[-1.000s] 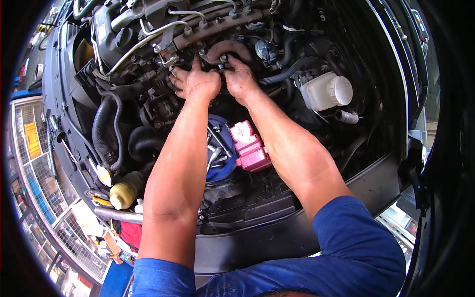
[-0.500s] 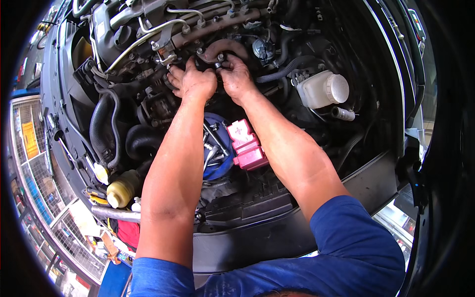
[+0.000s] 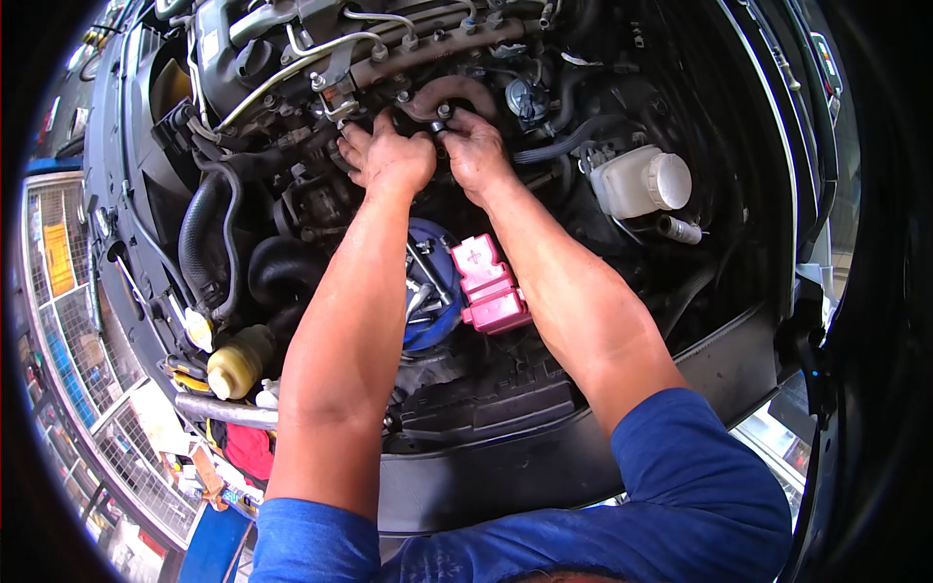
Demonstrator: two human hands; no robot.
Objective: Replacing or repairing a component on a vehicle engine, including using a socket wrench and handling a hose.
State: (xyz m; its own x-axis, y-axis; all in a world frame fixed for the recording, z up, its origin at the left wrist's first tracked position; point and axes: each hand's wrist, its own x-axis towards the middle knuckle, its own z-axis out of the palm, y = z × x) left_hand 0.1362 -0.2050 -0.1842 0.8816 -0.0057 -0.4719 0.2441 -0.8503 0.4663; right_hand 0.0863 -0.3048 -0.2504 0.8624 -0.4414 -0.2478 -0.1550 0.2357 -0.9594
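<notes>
Both my hands reach into the engine bay beneath a curved, rust-brown pipe (image 3: pixel 452 89). My left hand (image 3: pixel 391 161) rests among the engine parts with its fingers spread, its thumb pointing toward the other hand. Close beside it, my right hand (image 3: pixel 478 157) is closed, thumb and fingers pinched at a small shiny metal piece (image 3: pixel 438 126) just under the pipe's bolted end. What the right fingertips grip is too small to name. Between my forearms sits a round blue tray (image 3: pixel 439 335) holding several metal tools, with a pink-red plastic cover (image 3: pixel 494 306) on its right.
A white reservoir (image 3: pixel 630 185) with a round cap stands at the right. Black hoses (image 3: pixel 199 233) and a yellowish capped bottle (image 3: pixel 238 364) lie to the left. The metal fuel rail (image 3: pixel 432 53) crosses the far side. A dark front panel (image 3: pixel 486 486) runs near my body.
The whole view has shifted slightly, so the engine appears a little lower and further right. Both hands stay at the same place beneath the curved pipe.
</notes>
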